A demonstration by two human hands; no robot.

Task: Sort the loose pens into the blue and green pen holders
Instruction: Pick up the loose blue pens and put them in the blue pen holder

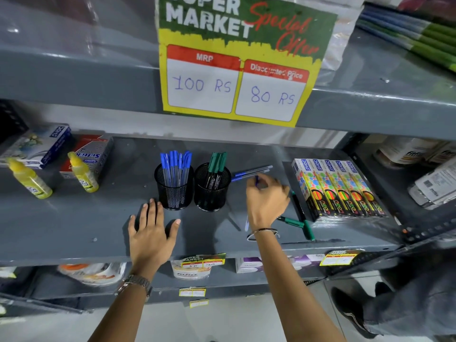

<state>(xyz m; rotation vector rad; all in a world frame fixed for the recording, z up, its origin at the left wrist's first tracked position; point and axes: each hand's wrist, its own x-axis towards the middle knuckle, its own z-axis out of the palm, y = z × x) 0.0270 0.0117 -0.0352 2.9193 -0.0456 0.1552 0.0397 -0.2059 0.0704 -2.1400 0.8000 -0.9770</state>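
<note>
On the grey shelf [74,230], the left hand [150,233] lies flat, fingers spread, near the front edge beside the blue-pen holder [174,187]. The right hand [266,198], blurred, pinches a blue pen [256,180] beside the green-pen holder [212,187]; loose green pens [293,222] lie just beside the wrist.

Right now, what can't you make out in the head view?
- Right hand: motion-blurred; whether it grips a pen is unclear.
- Loose green pens: partly hidden behind the right wrist; count uncertain.
- Offer sign: top cut off by the frame edge.
- Lower-shelf price tags: too small to read.
</note>
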